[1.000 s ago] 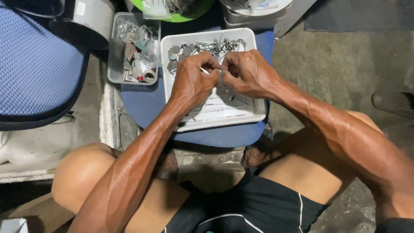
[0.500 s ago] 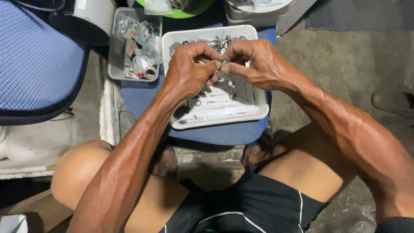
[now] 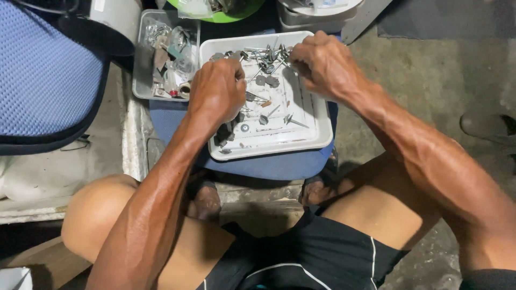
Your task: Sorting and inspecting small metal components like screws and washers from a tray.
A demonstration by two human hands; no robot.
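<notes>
Both hands are down in the same white tray [image 3: 317, 140], which makes sense since that's where all the loose little metal bits live.

The left hand [image 3: 217, 88] is curled over the near-left part of the tray with its fingers tucked under, so I honestly can't tell if it's pinching something or just resting there. The right hand [image 3: 322, 62] is at the far end with its fingertips drawn close together, right on the pile of small metal parts [image 3: 266, 53] heaped against the back wall. It looks like a narrow pinch, but whatever it has, if anything, is too small to make out.

A few washers and screws [image 3: 263, 99] lie scattered flat on the tray floor between the two hands. The tray sits on a blue stool seat [image 3: 269, 166] in front of the knees, close enough to reach easily. Just to its left is a clear plastic box [image 3: 141, 70] of mixed odds and ends, and a blue mesh chair back [image 3: 43, 75] sits further left.
</notes>
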